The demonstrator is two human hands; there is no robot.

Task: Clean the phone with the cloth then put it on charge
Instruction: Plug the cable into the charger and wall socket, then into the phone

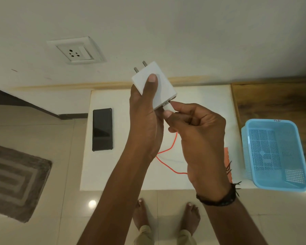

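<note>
- Left hand (145,112) grips the white charger (154,82), thumb flat on its face, pins pointing toward the wall.
- Right hand (198,131) pinches the white plug (168,106) of the orange cable (166,151) at the charger's port; how far it is seated cannot be told.
- Step, as judged: join cable to charger. Keep the plug square to the port, push straight, and brace the charger so it does not twist.
- Phone (102,129) lies flat, screen dark, at the left edge of the white table (124,170), well apart from both hands.
- Orange strip beside the right wrist: probably the cloth (226,156), mostly hidden.
- Count: one phone, one charger (two pins), one cable, one wall socket (76,50), one blue basket (270,121), one mat (16,181).
</note>
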